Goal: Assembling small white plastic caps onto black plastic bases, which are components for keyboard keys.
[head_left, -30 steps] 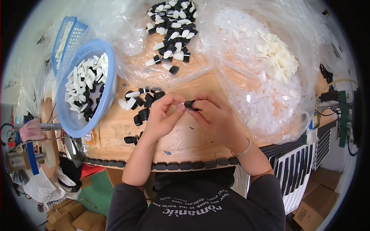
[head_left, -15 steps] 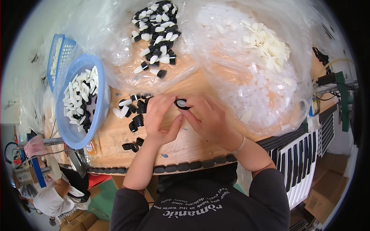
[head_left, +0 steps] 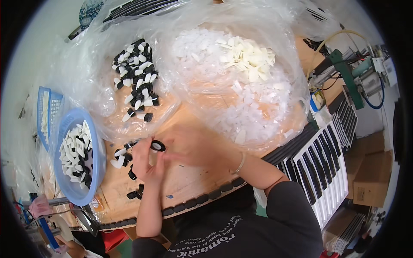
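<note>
Between the fingertips of my left hand [head_left: 147, 163] is a round black cap [head_left: 157, 146] with a pale disc in its face. My right hand [head_left: 198, 147] is smeared by motion just to the right of the cap, so its fingers cannot be made out. Next to my left hand, loose black caps [head_left: 133, 195] lie on the wooden table, and white oval-tipped pieces [head_left: 116, 163] lie among others. A heap of black caps with white tongues [head_left: 140, 71] rests on clear plastic sheeting farther off.
At left stands a blue basin [head_left: 100, 165] of white and black pieces, beside a blue basket [head_left: 56, 103]. Clear plastic [head_left: 297, 86] bears translucent white flakes [head_left: 254, 107] and cream pieces [head_left: 249, 58]. White trays with black strips [head_left: 320, 172] stand at right, near a green-armed machine [head_left: 346, 79].
My right hand has pulled off the cap and blurred, while the left keeps it. The whole view has shifted, moving table things left and down in the picture.
</note>
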A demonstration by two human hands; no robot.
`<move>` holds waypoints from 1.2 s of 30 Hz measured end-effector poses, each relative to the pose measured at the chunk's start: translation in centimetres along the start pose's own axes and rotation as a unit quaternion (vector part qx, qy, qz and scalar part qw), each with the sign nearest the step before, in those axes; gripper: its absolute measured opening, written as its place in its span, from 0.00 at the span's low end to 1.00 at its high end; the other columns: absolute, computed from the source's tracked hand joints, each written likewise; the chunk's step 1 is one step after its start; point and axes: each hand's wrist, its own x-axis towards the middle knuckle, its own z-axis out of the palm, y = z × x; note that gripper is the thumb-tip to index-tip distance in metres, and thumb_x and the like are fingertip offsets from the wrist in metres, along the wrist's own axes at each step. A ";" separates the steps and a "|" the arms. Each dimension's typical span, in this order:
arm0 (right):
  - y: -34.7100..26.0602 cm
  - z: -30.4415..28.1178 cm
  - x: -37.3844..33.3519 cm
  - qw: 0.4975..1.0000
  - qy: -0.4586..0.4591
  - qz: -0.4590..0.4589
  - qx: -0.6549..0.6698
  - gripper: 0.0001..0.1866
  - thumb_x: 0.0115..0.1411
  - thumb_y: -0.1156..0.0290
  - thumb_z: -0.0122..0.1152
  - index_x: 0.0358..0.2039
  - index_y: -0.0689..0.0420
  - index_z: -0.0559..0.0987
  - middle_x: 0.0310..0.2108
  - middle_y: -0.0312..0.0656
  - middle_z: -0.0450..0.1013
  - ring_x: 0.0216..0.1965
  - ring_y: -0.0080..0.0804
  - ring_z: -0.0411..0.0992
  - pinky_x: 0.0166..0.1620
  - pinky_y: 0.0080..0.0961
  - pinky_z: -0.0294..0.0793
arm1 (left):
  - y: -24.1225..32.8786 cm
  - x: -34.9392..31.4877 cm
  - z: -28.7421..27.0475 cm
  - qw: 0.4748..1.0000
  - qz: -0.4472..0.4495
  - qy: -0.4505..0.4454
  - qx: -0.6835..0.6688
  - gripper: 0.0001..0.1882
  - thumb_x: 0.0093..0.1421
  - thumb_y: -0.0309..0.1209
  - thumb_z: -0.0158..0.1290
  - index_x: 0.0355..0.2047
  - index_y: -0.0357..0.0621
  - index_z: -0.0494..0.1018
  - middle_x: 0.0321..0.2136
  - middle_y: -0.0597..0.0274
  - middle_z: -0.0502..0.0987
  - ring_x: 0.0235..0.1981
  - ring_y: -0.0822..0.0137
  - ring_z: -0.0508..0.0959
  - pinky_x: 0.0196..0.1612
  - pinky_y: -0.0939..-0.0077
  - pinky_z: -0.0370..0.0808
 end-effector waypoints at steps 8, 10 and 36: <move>12.1 -11.7 1.6 0.834 -0.070 0.278 -0.472 0.06 0.51 0.72 0.57 0.28 0.61 0.78 0.30 0.57 0.74 0.34 0.53 0.74 0.39 0.43 0.75 | -1.2 -1.5 -1.0 0.923 -0.243 0.082 -0.288 0.28 0.44 0.12 0.57 0.49 0.30 0.68 0.48 0.49 0.68 0.50 0.58 0.72 0.54 0.66 0.67; 13.6 -11.5 1.0 0.812 -0.100 0.287 -0.498 0.07 0.51 0.72 0.55 0.28 0.60 0.78 0.30 0.57 0.74 0.33 0.54 0.74 0.38 0.44 0.75 | -0.9 -1.0 -0.6 0.902 -0.184 0.074 -0.384 0.28 0.45 0.14 0.58 0.50 0.30 0.67 0.48 0.49 0.69 0.51 0.57 0.71 0.56 0.65 0.66; -2.6 1.2 0.3 0.994 0.074 -0.080 -0.025 0.11 0.45 0.85 0.68 0.28 0.61 0.76 0.24 0.43 0.76 0.18 0.25 0.70 0.21 0.15 0.67 | 0.1 0.0 -0.8 0.986 -0.042 0.066 -0.144 0.27 0.38 0.20 0.66 0.42 0.34 0.74 0.39 0.52 0.79 0.41 0.58 0.74 0.45 0.69 0.71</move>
